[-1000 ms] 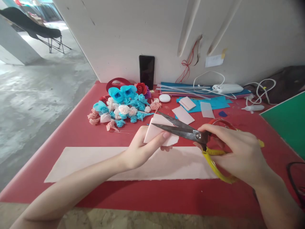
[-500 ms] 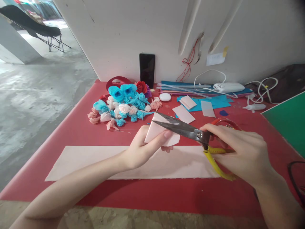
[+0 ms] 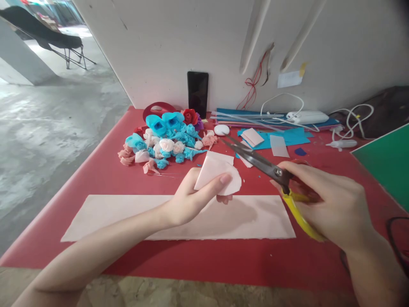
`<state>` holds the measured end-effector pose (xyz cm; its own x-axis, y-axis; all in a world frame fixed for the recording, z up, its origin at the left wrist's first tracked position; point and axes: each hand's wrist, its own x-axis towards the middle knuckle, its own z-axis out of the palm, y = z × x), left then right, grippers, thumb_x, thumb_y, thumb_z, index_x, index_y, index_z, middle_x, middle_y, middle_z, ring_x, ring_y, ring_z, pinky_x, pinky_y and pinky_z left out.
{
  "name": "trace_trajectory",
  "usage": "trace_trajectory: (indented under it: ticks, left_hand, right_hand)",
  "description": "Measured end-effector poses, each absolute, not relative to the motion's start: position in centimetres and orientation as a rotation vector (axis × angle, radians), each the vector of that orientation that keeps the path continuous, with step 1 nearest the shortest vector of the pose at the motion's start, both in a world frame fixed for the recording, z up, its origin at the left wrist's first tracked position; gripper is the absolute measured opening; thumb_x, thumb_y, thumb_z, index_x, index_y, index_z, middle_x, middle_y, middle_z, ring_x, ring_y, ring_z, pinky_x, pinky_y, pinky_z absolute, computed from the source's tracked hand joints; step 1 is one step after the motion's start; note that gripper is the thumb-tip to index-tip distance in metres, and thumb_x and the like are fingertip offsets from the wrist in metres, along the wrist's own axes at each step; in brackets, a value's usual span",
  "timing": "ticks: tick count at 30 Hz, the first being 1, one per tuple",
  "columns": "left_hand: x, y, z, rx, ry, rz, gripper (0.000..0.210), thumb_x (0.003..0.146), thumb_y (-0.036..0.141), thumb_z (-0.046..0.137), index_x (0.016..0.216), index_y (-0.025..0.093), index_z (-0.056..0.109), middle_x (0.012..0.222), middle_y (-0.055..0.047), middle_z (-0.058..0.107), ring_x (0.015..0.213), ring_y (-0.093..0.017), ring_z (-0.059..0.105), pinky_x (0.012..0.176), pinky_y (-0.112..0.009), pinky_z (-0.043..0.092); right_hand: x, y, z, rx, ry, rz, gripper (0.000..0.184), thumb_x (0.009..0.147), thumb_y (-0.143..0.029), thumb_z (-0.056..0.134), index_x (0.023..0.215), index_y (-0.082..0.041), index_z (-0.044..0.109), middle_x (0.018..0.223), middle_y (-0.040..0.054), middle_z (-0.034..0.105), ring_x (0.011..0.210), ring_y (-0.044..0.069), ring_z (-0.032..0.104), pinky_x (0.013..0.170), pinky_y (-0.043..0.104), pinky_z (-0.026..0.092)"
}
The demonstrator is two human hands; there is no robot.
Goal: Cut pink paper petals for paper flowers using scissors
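Note:
My left hand [image 3: 188,198] pinches a small folded piece of pale pink crepe paper [image 3: 212,168], thumb on top and fingertips showing below. Its right edge is cut into a rounded curve, while a straight flap shows along the top. In my right hand [image 3: 332,204] is a pair of scissors [image 3: 265,164] with dark blades and yellow and red handles. The blades point up and left, apart from the paper and slightly blurred. Beneath my left hand, a long pale pink paper strip [image 3: 128,217] lies flat on the red table [image 3: 191,264].
Blue, white and pink paper flowers [image 3: 168,145] are heaped at the back left. A black phone [image 3: 197,94] leans on the wall. Behind the scissors lie pink paper pieces [image 3: 252,137], blue paper [image 3: 295,136], a white power strip [image 3: 306,117] and a glue bottle [image 3: 341,144].
The scissors have moved off the pink paper, up and to the right. The paper's upper right side now shows a rounded cut edge. My left hand stays nearly in place.

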<state>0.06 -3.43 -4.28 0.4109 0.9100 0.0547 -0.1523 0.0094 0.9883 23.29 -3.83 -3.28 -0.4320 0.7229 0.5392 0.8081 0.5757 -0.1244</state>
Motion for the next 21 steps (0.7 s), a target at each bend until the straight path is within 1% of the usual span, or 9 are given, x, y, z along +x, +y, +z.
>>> trace_trajectory:
  ticks: [3,5,6,10,14,17,21]
  left_hand:
    - [0.1,-3.3,-4.4,1.284,0.769,0.969,0.030,0.086,0.029,0.049,0.062,0.014,0.059,0.058,0.002,0.057,0.057,-0.007,0.056,0.059,-0.016,0.047]
    - [0.1,-3.3,-4.4,1.289,0.770,0.976,0.028,0.085,0.030,0.050,0.064,0.014,0.059,0.057,0.002,0.057,0.056,-0.008,0.056,0.058,-0.016,0.047]
    - [0.1,-3.3,-4.5,1.297,0.767,0.984,0.027,0.085,0.030,0.050,0.065,0.015,0.059,0.057,0.002,0.057,0.056,-0.008,0.056,0.057,-0.017,0.047]
    - [0.1,-3.3,-4.5,1.377,0.757,1.008,0.029,0.085,0.034,0.050,0.066,0.014,0.059,0.058,0.000,0.058,0.056,-0.010,0.056,0.057,-0.019,0.048]
    - [0.1,-3.4,-4.5,1.406,0.780,0.988,0.031,0.083,0.038,0.050,0.066,0.014,0.059,0.058,-0.001,0.058,0.057,-0.011,0.056,0.058,-0.021,0.049]
    - [0.1,-3.4,-4.5,1.388,0.758,0.986,0.029,0.083,0.035,0.051,0.065,0.014,0.057,0.058,-0.001,0.057,0.057,-0.011,0.056,0.058,-0.020,0.050]
    - [0.1,-3.4,-4.6,1.380,0.732,0.981,0.026,0.084,0.030,0.050,0.065,0.014,0.057,0.061,0.000,0.056,0.059,-0.010,0.056,0.058,-0.019,0.050]
  right_hand:
    - [23.3,-3.6,-3.0,-1.248,-2.330,-0.036,0.030,0.076,-0.013,0.043,0.105,-0.018,0.050,0.085,0.0055,0.060,0.070,0.018,0.058,0.056,0.025,0.043]
    - [23.1,-3.5,-2.9,-1.236,-2.411,-0.014,0.038,0.072,-0.013,0.042,0.110,-0.016,0.047,0.092,0.0092,0.059,0.080,0.023,0.058,0.056,0.027,0.045]
    - [23.0,-3.4,-2.9,-1.228,-2.437,-0.029,0.041,0.071,-0.013,0.042,0.111,-0.015,0.046,0.093,0.0101,0.059,0.081,0.024,0.058,0.055,0.028,0.045]
    - [22.5,-3.4,-3.2,-1.146,-2.421,-0.130,0.036,0.073,-0.010,0.041,0.107,-0.014,0.049,0.084,0.0080,0.061,0.073,0.022,0.058,0.059,0.030,0.045]
    - [22.2,-3.5,-3.4,-1.087,-2.401,-0.224,0.029,0.075,-0.010,0.045,0.103,-0.013,0.051,0.077,0.0058,0.062,0.068,0.019,0.058,0.057,0.028,0.042]
    - [22.2,-3.6,-3.3,-1.064,-2.387,-0.268,0.024,0.076,-0.009,0.047,0.099,-0.013,0.053,0.073,0.0047,0.062,0.063,0.017,0.057,0.055,0.027,0.040]
    - [22.1,-3.6,-3.0,-1.036,-2.385,-0.263,0.023,0.076,-0.007,0.048,0.097,-0.013,0.054,0.070,0.0039,0.062,0.061,0.016,0.057,0.055,0.027,0.040]
